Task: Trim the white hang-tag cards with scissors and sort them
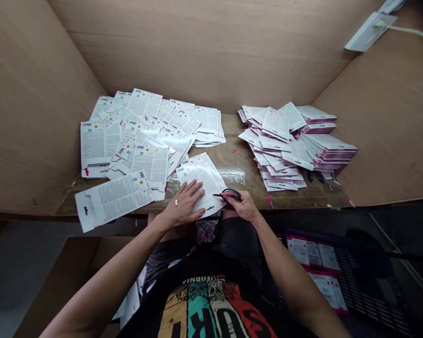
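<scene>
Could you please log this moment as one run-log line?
left hand: flat on card | right hand: holds scissors at card edge

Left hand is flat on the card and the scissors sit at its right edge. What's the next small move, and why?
Probably close the scissors on the card's edge: the right hand has the blades there, and the left hand pins the card flat to the table.

White printed cards [134, 141], black-handled scissors [229, 194], brown table [239, 164].

- Left hand [184, 205]: palm down, fingers spread flat, forearm reaching forward.
- Right hand [242, 205]: fingers curled closed in a grip, wrist bent slightly inward, arm extended.
</scene>
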`<action>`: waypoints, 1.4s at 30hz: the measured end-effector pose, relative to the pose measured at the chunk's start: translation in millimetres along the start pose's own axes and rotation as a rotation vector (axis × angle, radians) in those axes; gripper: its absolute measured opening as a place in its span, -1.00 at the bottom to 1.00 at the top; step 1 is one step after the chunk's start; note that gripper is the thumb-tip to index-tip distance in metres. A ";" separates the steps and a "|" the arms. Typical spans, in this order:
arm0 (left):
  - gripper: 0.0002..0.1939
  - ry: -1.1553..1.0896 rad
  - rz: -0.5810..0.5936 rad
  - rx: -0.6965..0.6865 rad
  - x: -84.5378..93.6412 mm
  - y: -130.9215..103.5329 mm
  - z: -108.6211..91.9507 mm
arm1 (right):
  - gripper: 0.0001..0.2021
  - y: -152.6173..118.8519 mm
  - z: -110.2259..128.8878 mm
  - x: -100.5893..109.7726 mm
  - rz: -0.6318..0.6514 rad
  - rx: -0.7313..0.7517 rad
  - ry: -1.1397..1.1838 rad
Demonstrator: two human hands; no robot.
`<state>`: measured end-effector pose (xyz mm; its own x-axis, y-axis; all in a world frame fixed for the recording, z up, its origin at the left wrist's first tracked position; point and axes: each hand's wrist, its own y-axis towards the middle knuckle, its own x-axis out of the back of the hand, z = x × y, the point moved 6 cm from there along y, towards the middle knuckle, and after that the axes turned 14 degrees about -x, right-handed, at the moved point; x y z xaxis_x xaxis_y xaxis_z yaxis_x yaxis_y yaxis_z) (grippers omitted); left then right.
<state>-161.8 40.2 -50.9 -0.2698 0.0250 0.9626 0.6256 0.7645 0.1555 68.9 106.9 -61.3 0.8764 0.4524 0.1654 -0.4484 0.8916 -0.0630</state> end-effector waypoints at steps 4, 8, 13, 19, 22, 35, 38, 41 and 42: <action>-0.38 0.015 0.002 -0.001 0.1 -0.1 -0.8 | -0.71 0.1 3.0 0.2 0.059 0.001 -0.046; -0.37 0.025 0.020 -0.008 1.0 -0.7 -1.1 | -0.71 0.5 1.7 2.0 0.188 -0.044 -0.017; -0.37 0.034 0.017 -0.008 1.6 -0.5 -1.9 | -0.73 -1.6 11.7 5.6 0.017 0.084 -0.089; -0.37 0.046 0.020 0.001 0.3 -0.3 -3.1 | -0.82 3.5 28.9 -37.8 -0.053 0.322 -0.780; -0.35 0.038 0.014 -0.005 -0.1 -0.5 -2.7 | -0.77 14.9 24.8 -52.7 -0.032 0.289 -1.006; 0.06 0.007 0.003 -0.047 0.1 -1.6 -5.9 | -0.89 -44.9 63.3 -33.2 0.574 0.125 -0.566; -0.07 -0.029 -0.009 -0.053 1.3 -4.0 -1.7 | -0.73 -24.9 54.0 -17.7 0.222 0.198 -0.695; -0.38 -0.102 -0.031 -0.077 2.2 -6.0 3.3 | -0.70 -5.8 35.1 -26.3 0.091 0.273 -0.762; -0.50 -0.117 -0.039 -0.076 2.4 -6.2 4.9 | -0.71 0.5 29.6 -29.5 0.037 0.268 -0.766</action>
<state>-170.0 38.6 -50.6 -0.3762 0.0745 0.9236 0.6650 0.7158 0.2131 37.6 93.5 -37.2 0.5399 0.2559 0.8018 -0.5863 0.7979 0.1401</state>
